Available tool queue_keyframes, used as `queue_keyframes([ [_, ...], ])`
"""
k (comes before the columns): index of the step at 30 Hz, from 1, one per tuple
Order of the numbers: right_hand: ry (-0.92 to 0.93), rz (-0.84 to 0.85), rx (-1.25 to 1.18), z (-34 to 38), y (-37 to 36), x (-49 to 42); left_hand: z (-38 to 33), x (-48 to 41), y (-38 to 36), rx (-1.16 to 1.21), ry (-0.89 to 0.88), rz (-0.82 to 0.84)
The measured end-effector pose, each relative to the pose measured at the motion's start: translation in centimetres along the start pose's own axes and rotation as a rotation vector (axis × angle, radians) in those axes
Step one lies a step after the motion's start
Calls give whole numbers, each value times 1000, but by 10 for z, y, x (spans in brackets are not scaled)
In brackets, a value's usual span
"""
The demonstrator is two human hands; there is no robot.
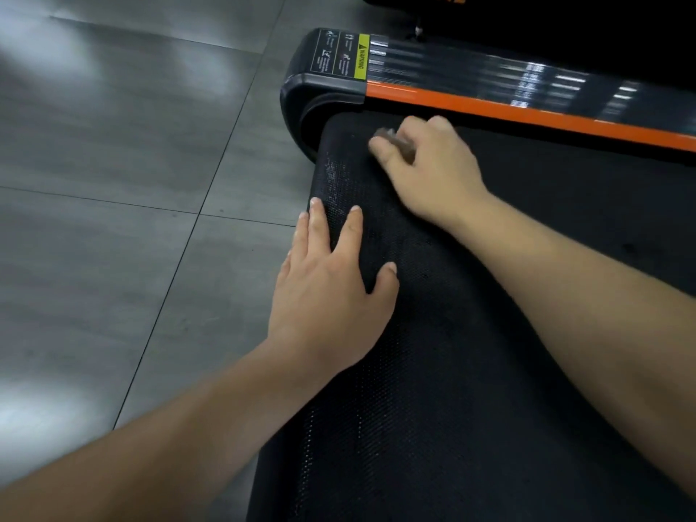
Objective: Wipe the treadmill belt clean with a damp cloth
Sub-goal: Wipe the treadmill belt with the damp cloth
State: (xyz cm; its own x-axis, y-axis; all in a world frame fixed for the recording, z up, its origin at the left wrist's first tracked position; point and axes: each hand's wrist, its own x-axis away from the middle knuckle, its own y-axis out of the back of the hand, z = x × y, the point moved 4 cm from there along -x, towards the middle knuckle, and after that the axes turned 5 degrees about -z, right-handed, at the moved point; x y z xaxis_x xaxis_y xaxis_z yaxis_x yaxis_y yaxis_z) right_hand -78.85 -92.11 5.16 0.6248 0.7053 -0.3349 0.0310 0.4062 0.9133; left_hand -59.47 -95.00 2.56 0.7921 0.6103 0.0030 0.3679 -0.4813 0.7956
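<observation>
Two hands on the treadmill belt [470, 371], which fills the lower right of the frame. My right hand [429, 171], upper centre, grips a small brownish cloth [395, 143] bunched under curled fingers, pressed to the belt near the rear end cap [301, 96] and orange side rail [527, 113]. The cloth is blurred, so probably mid-wipe. My left hand [327, 292] lies flat, fingers spread, at the belt's left edge over the grey tiled floor [113, 182]. Risks: the belt sliding under my braced palm, the cloth snagging in the gap by the end cap, dusty patches near the edge [335, 178] getting missed.
</observation>
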Motion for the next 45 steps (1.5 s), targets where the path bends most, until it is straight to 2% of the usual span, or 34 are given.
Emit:
queue_keyframes([
  [1, 84, 35, -2, 3, 3, 9, 1, 0, 0, 8, -3, 3],
  [3, 103, 62, 34, -15, 9, 5, 2, 1, 1, 17, -2, 3],
  [6, -161, 5, 71, -47, 19, -19, 0, 1, 0, 7, 8, 6],
  [7, -195, -10, 82, -42, 18, -18, 0, 1, 0, -1, 15, 2],
  [8, -172, -12, 91, -32, 13, -10, -1, 0, 0, -11, 19, 2],
  [11, 81, 59, 45, 5, 9, 28, -3, 1, 0, -25, 13, 13],
  [13, 146, 78, 82, -1, 14, 32, -3, 3, 1, -26, 14, 19],
  [15, -17, 33, 187, -30, 20, 9, -3, 3, 1, -31, 18, 23],
  [17, -231, -8, 153, -43, 25, 1, -4, 3, 1, -41, 21, 22],
  [18, -222, -14, 132, -33, 22, 7, -4, 2, 1, -46, 23, 19],
  [21, 51, 51, -5, 11, 14, 47, -4, 1, 2, -36, 23, 20],
  [23, 150, 104, -32, 13, 22, 58, -2, 2, 3, -2, 23, 34],
  [24, 139, 94, 17, 2, 23, 51, -1, 3, 4, 19, 24, 50],
  [27, -140, 34, 83, -28, 28, 23, 4, 2, 7, 86, 26, 96],
  [28, -173, 27, 94, -24, 28, 25, 5, 2, 8, 102, 25, 101],
  [29, -151, 29, 94, -16, 25, 32, 6, 3, 8, 116, 24, 105],
  [32, 82, 90, -50, 17, 29, 79, 9, 18, 8, 146, 27, 87],
  [34, 143, 132, -50, 9, 36, 89, 10, 34, 8, 124, 24, 61],
  [35, 109, 97, 5, -5, 37, 79, 10, 40, 8, 111, 29, 57],
  [38, -170, 34, 77, -37, 41, 54, 7, 45, 6, 91, 42, 51],
  [39, -180, 31, 63, -31, 38, 57, 7, 44, 6, 88, 46, 41],
  [43, 97, 68, -117, 29, 38, 121, 9, 42, 5, 94, 47, 44],
  [45, 171, 87, -86, 33, 41, 130, 11, 43, 6, 121, 48, 50],
])
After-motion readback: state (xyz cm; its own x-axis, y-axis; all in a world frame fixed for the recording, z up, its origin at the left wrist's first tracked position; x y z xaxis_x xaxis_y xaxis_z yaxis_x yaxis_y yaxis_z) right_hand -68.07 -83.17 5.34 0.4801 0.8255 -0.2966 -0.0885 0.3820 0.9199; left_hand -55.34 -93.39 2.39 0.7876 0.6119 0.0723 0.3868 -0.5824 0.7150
